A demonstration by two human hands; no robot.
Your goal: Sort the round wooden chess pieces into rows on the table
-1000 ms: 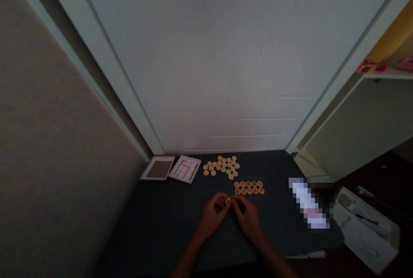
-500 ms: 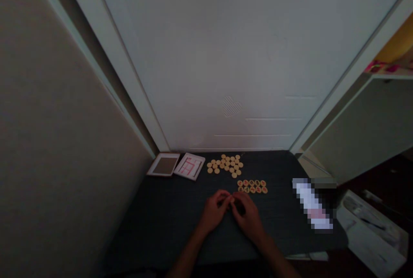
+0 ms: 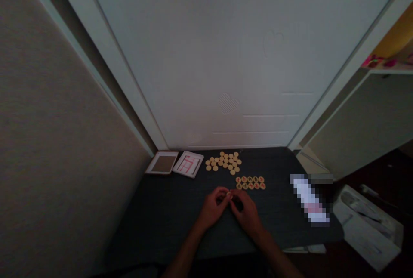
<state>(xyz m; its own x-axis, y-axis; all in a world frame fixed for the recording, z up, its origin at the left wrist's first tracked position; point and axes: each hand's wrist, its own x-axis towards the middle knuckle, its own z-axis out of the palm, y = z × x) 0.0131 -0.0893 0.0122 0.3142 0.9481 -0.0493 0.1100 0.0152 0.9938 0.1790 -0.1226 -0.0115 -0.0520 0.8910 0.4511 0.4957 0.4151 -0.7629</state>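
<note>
My left hand (image 3: 213, 206) and my right hand (image 3: 247, 211) meet over the dark tabletop. Their fingertips pinch a small round wooden xiangqi piece (image 3: 229, 193) between them, mostly covered by the fingers. Just beyond my right hand lie two neat rows of xiangqi pieces (image 3: 251, 183), face up with red and black characters. Farther back is a loose cluster of xiangqi pieces (image 3: 226, 160) showing plain pale tops.
At the back left lie an open shallow box part (image 3: 164, 162) and a white box lid (image 3: 189, 164) with red markings. A pixelated bright object (image 3: 308, 198) rests at the table's right. A white box (image 3: 371, 222) stands beyond the right edge. A white door (image 3: 200, 67) rises behind the table.
The view has shifted slightly, so everything sits a little higher and farther left. Both hands keep the piece between their fingertips, with the fingers slightly shifted around it.
</note>
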